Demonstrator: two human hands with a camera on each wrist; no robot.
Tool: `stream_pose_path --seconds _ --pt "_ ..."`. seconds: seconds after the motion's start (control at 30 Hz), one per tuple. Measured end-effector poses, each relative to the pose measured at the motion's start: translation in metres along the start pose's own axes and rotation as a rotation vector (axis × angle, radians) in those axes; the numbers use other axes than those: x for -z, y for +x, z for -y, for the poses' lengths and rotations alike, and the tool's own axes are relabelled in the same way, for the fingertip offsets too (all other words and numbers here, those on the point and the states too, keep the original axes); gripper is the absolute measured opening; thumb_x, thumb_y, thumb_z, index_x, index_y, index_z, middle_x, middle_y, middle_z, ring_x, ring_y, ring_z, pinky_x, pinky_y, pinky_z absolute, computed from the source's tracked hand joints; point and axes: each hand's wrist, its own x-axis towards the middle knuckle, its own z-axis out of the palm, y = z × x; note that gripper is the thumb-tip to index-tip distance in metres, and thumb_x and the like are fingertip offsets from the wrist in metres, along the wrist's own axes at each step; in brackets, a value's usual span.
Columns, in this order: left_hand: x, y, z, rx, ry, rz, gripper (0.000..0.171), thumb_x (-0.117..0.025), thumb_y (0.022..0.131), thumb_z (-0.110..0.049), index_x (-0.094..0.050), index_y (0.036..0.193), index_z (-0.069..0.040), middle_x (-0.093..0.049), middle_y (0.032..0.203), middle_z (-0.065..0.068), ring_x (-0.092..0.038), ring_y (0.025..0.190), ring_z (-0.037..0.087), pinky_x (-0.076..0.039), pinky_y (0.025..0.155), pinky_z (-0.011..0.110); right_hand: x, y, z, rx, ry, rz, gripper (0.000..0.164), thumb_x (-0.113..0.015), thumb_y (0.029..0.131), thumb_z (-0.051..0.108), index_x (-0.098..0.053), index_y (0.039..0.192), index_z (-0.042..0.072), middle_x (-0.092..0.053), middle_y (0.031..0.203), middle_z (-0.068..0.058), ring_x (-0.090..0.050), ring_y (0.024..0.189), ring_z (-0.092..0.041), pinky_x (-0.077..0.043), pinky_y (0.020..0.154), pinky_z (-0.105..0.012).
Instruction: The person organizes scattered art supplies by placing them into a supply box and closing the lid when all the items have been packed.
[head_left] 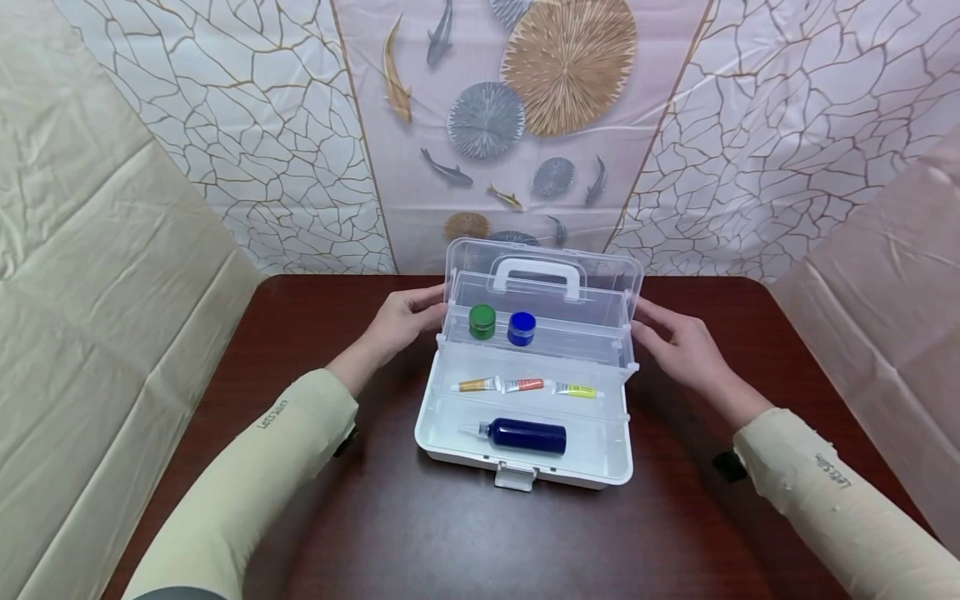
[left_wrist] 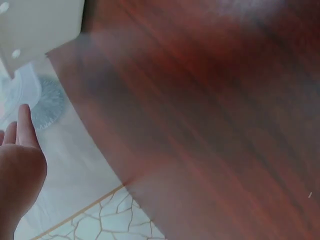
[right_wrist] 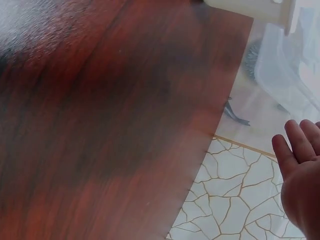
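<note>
A white storage box (head_left: 600, 467) with a clear lid (head_left: 607, 271) stands on the table, its lid raised and tilted back. My left hand (head_left: 401, 325) is at the lid's left edge, and my right hand (head_left: 686, 346) is at its right edge. Extended fingers (left_wrist: 26, 127) show beside the clear plastic in the left wrist view; the right fingers (right_wrist: 300, 142) look likewise straight. Inside the box are a green jar (head_left: 482, 322), a blue jar (head_left: 521, 329), an orange-brown tube (head_left: 476, 385), a red tube (head_left: 525, 385), a yellow tube (head_left: 576, 391) and a dark blue bottle (head_left: 527, 436).
A white handle (head_left: 538, 268) is on the lid, and a latch (head_left: 515, 477) hangs at the box's front. The dark reddish table (head_left: 450, 542) meets a patterned backdrop (head_left: 300, 167) behind the box. Beige cloth walls (head_left: 97, 250) flank both sides.
</note>
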Motion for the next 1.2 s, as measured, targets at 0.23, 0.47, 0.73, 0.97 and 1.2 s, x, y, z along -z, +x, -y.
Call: stream_pose_path --seconds 0.23,0.47,0.73,0.97,1.2 --pt "0.006 0.005 -0.015 0.043 -0.133 0.023 0.04 -0.065 0.109 -0.012 -0.063 0.148 -0.002 -0.066 0.145 0.02 -0.072 0.119 0.031 -0.06 0.104 0.048 0.009 0.009 0.01 -0.106 0.104 -0.04 0.047 -0.064 0.109 0.041 -0.069 0.145 0.013 -0.072 0.136 -0.015 -0.067 0.111 -0.02 -0.052 0.082 -0.018" --pt "0.007 0.011 -0.037 0.089 -0.087 0.013 0.044 -0.066 0.109 -0.019 -0.061 0.148 0.001 -0.067 0.141 0.024 -0.072 0.119 0.039 -0.056 0.107 0.057 0.019 0.019 0.018 -0.133 0.108 -0.03 0.05 -0.068 0.106 0.044 -0.071 0.142 0.01 -0.074 0.13 -0.018 -0.067 0.106 -0.013 -0.05 0.075 -0.01" --pt "0.004 0.021 -0.061 0.112 0.063 -0.014 0.048 -0.066 0.109 -0.025 -0.06 0.149 0.001 -0.071 0.133 0.024 -0.074 0.115 0.038 -0.066 0.092 0.045 0.022 0.03 0.022 -0.11 0.07 -0.057 0.044 -0.072 0.105 0.035 -0.074 0.133 0.001 -0.077 0.12 -0.023 -0.069 0.096 -0.01 -0.048 0.07 -0.006" --pt "0.0 0.021 -0.069 0.099 0.144 -0.056 0.041 -0.061 0.111 -0.02 -0.064 0.145 0.003 -0.073 0.127 0.025 -0.075 0.109 0.038 -0.068 0.085 0.04 0.021 0.033 0.022 -0.096 0.03 -0.072 0.038 -0.072 0.105 0.03 -0.076 0.129 0.001 -0.077 0.119 -0.022 -0.072 0.1 -0.021 -0.046 0.069 -0.005" --pt "-0.001 0.018 -0.071 0.069 0.114 -0.092 0.038 -0.06 0.111 -0.019 -0.066 0.143 0.002 -0.073 0.128 0.025 -0.074 0.111 0.04 -0.066 0.093 0.048 0.022 0.036 0.026 -0.105 0.056 -0.097 0.04 -0.073 0.104 0.03 -0.075 0.131 0.0 -0.076 0.123 -0.023 -0.073 0.108 -0.038 -0.045 0.069 -0.002"
